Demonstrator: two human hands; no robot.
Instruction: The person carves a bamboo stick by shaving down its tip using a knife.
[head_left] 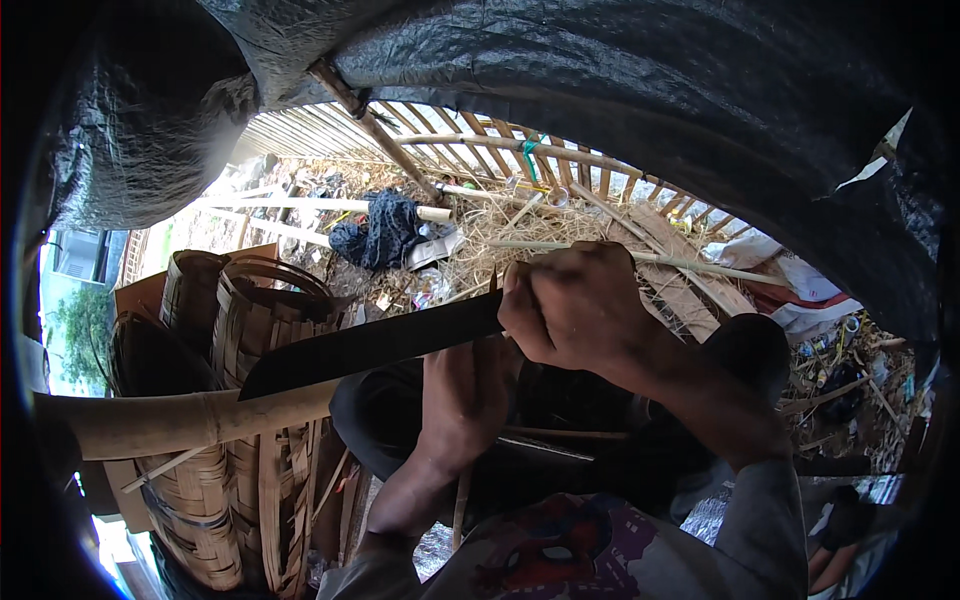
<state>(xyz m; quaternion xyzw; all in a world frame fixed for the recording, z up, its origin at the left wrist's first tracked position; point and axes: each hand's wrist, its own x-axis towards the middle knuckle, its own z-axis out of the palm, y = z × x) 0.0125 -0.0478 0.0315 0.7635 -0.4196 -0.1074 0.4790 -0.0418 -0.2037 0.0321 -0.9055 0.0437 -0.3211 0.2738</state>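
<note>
Holds the long knife (375, 346) in right hand (575, 303), crossing just beside left hand (465, 395); cannot tell left grip. Shows no finished cut; probably leaves cutting to complete.

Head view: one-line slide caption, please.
Right hand gripping a broad dark knife, left hand just below it in view, woven baskets at the left.

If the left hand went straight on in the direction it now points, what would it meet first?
Probably the knife, which crosses the picture just ahead of the left hand. Depth is unclear, so the hand might pass beneath it, toward the straw.
</note>
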